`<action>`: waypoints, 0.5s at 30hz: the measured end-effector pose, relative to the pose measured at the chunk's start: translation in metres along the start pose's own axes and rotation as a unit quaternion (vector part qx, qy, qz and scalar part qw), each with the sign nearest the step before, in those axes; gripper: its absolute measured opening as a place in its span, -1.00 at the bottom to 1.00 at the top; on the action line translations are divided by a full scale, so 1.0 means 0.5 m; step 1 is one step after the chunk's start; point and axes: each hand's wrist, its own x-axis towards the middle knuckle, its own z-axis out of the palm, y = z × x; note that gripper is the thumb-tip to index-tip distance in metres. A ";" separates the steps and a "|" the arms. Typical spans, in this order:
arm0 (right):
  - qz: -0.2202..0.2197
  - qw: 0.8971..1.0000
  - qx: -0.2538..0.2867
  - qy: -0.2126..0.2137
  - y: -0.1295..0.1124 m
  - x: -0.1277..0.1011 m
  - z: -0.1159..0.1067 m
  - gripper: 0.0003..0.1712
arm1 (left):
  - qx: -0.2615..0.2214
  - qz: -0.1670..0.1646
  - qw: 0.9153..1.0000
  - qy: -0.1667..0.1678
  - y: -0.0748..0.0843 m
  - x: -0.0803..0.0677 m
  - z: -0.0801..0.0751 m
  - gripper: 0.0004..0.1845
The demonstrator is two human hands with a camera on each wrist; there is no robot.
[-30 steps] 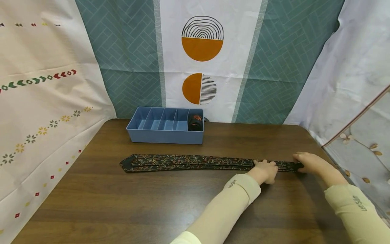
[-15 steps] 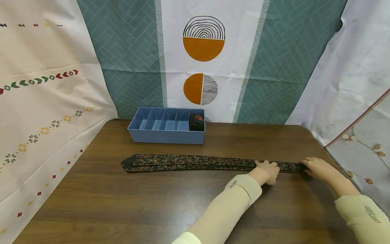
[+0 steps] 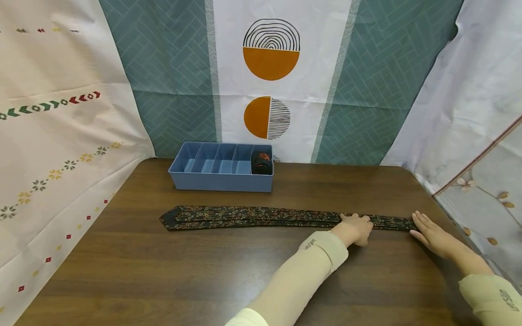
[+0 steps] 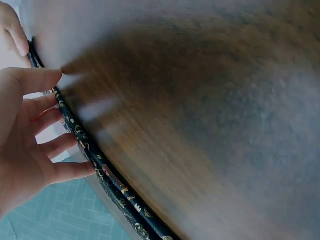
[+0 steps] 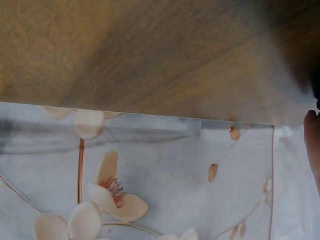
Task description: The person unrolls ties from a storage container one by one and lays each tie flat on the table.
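A dark necktie [image 3: 293, 217] with a small gold and red pattern lies stretched across the table, its wide pointed end at the left. My left hand [image 3: 355, 228] rests on the narrower part, right of the middle. In the left wrist view, the spread fingertips of the left hand [image 4: 30, 130] touch the necktie [image 4: 95, 155], and the thumb stands apart from them. At the narrow right end, my right hand [image 3: 434, 233] lies with straight fingers over the tip, which it hides. Only an edge of the right hand [image 5: 312, 142] shows in the right wrist view.
Behind the necktie stands a blue divided box [image 3: 222, 183]. Its rightmost compartment holds a dark rolled item [image 3: 262, 164] with a red motif. Patterned cloths hang at the back and both sides of the brown wooden table [image 3: 163, 280].
My right hand has slid rightward along the necktie to its narrow end, and its fingers have straightened from a curled hold. The left hand stays in place.
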 end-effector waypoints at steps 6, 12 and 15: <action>0.014 0.998 0.055 -0.007 -0.002 0.000 0.007 -0.24 | -0.002 0.003 1.000 -0.006 -0.005 -0.004 -0.004 -0.49; -0.008 0.999 0.047 0.027 0.008 0.002 0.031 -0.24 | -0.003 0.007 1.000 -0.008 -0.010 0.000 -0.002 -0.46; -0.016 0.998 0.016 0.052 0.014 0.004 0.044 -0.24 | 0.003 0.009 1.000 -0.008 -0.009 0.000 -0.001 -0.45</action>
